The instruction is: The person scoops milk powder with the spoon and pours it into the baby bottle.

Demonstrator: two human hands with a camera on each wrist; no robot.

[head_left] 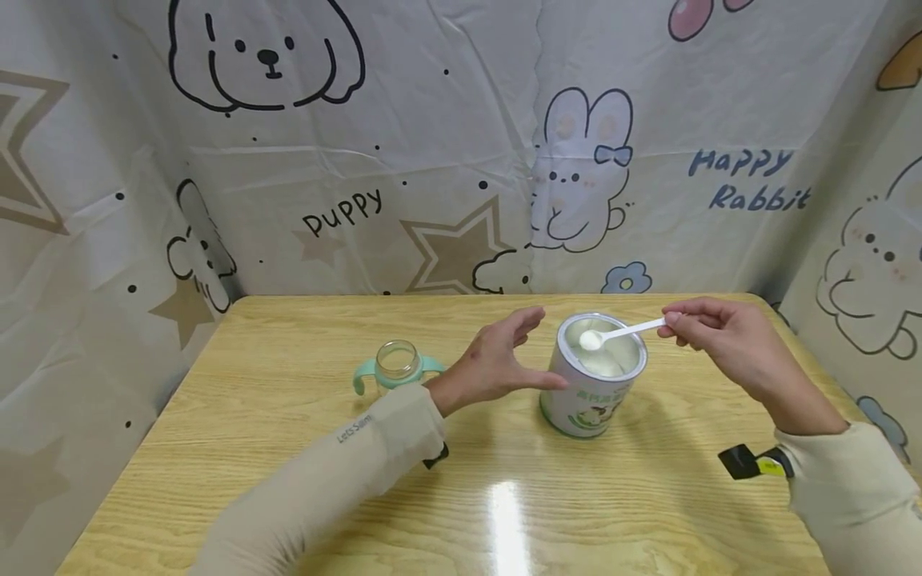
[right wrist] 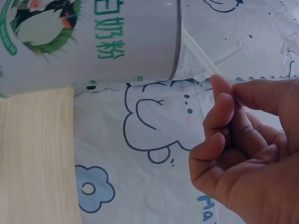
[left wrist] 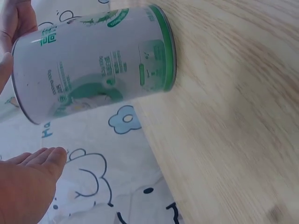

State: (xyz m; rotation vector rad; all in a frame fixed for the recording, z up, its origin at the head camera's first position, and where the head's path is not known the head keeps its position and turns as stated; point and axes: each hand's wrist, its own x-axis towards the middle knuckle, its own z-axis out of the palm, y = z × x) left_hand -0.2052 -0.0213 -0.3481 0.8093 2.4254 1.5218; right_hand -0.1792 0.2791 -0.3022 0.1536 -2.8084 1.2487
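A white and green milk powder tin stands without a lid on the table, pale powder inside. My right hand pinches the end of a white measuring scoop between thumb and fingers. The scoop's bowl, heaped with powder, is over the tin's mouth. In the right wrist view the tin's wall hides that bowl and only the handle shows. Beside the tin on its left, my left hand holds nothing, thumb and fingers spread apart toward it; the left wrist view shows the same tin close by.
Behind my left forearm stands a clear baby bottle with mint green handles and no cap, partly covered by the sleeve. The wooden table ends at a printed cloth hung along the back and sides.
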